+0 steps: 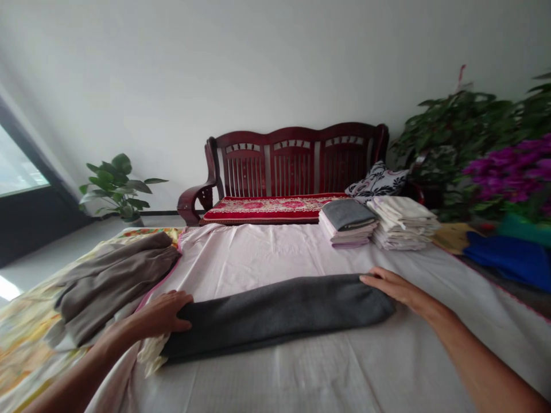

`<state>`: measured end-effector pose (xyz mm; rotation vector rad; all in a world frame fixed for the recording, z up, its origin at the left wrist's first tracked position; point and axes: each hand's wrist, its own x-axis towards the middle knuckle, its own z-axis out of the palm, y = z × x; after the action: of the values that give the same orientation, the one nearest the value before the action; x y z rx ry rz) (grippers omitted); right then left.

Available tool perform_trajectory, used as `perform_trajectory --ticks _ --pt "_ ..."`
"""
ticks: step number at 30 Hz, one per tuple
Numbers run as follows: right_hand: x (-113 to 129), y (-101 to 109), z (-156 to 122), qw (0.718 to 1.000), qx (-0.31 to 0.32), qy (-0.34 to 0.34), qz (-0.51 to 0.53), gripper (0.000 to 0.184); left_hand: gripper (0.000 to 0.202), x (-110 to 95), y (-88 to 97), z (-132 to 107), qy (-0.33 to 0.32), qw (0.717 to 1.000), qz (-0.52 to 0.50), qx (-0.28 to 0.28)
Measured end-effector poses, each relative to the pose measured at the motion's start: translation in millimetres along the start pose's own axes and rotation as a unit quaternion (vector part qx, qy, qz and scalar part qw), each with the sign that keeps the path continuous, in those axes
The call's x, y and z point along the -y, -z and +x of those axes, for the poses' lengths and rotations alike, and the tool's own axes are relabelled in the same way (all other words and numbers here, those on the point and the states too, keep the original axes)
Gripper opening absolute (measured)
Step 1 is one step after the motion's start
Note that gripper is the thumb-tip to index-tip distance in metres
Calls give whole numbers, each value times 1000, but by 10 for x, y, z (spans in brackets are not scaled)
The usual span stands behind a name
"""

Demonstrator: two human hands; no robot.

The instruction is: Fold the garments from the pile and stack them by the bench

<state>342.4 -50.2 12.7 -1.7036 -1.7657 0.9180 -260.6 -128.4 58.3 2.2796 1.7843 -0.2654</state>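
Observation:
A dark grey cloth [275,312], folded into a long strip, lies across the pale pink sheet [301,373] in front of me. Cream fabric [152,353] with a ragged look sticks out from its left end. My left hand [166,314] grips that end, thumb toward me and fingers over the far edge. At the opposite end, my right hand [390,285] pinches the upper corner between thumb and fingers; its lower fingers are partly hidden. What kind of garment or cloth this is, I cannot tell.
Brown-grey garments [120,287] lie heaped at left on a yellow patterned cloth [26,327]. Two folded stacks, one grey-topped [348,222] and one cream [402,222], stand at the far right. Blue cloth [508,255] lies beyond. Behind are a wooden bench [293,160] and plants [114,183].

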Motion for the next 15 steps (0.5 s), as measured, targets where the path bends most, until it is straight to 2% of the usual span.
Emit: perform_trajectory --ticks 2,4,8,12,15 --pt "1 -41 -87 1000 7 16 17 44 30 0 37 -4 -11 1000 -3 7" --pt "43 -82 -159 998 -17 39 35 43 26 5 112 5 -17 999 -26 22" --pt "234 -77 -218 990 -91 38 97 48 18 14 431 123 -35 996 -69 53" --pt "364 110 -137 976 -113 -1 187 60 19 43 785 446 -39 997 -68 3" --pt "260 250 -1 972 -118 -30 199 57 27 70 863 817 -40 997 -72 7"
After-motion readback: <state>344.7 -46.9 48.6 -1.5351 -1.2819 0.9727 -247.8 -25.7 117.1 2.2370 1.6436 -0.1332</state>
